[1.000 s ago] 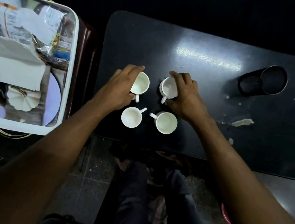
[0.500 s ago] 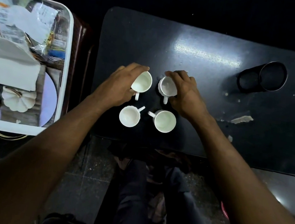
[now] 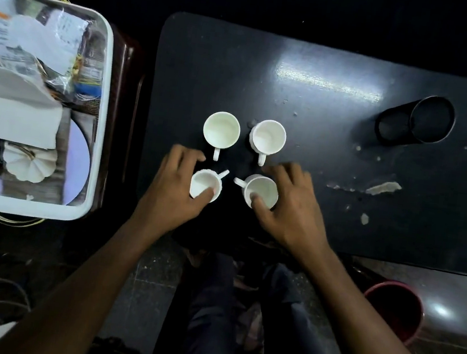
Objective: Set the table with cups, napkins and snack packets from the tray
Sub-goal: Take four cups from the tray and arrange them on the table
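Now both hands close on the near pair of four white cups on the dark table [image 3: 329, 59].

Head view: the left hand [image 3: 171, 195] curls round the near-left cup [image 3: 205, 184], thumb on its rim at 6 o'clock, fingers at 10; its handle points to 2 o'clock. The right hand [image 3: 290, 210] does likewise on the near-right cup [image 3: 261, 191], handle toward 10 o'clock. Neither cup looks lifted. Two far cups [image 3: 221, 129] stand free at 12 o'clock, handles toward the person. Napkins [image 3: 13, 117] and packets [image 3: 38, 35] lie in the tray [image 3: 103, 102], well apart at 9 o'clock, nearer the left hand, which likely fetches them next.
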